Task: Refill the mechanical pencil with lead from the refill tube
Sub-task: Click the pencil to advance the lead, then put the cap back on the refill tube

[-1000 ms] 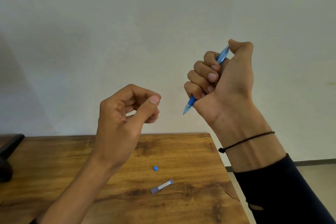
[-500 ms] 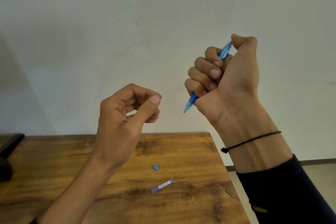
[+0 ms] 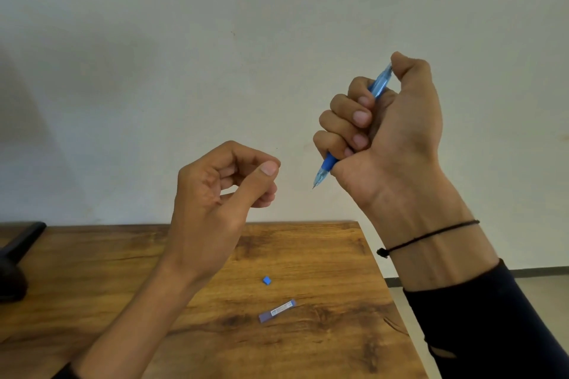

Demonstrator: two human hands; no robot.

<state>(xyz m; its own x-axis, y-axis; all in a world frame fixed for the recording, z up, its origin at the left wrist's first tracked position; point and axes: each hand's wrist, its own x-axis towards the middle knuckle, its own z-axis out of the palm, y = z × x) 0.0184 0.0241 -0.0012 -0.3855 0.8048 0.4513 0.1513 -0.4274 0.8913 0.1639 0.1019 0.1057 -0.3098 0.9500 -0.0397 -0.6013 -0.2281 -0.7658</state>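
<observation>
My right hand [image 3: 397, 132] is closed in a fist around the blue mechanical pencil [image 3: 327, 164], held in the air above the table's right edge. Its tip points down and to the left, and my thumb rests on its top end [image 3: 385, 75]. My left hand [image 3: 215, 203] hovers to the left of the tip, fingers curled, thumb tip against the index finger; I see nothing between them. The small clear refill tube [image 3: 277, 311] lies on the wooden table [image 3: 338, 255] below my hands. A tiny blue cap [image 3: 267, 279] lies just beyond it.
A black object [image 3: 15, 258] sits at the table's left edge. The table's right edge runs close under my right forearm, with floor beyond it. A plain white wall fills the background.
My right thumb has shifted a little up and left on the pencil's top end. The pencil tip, the left hand and the things on the table have barely moved.
</observation>
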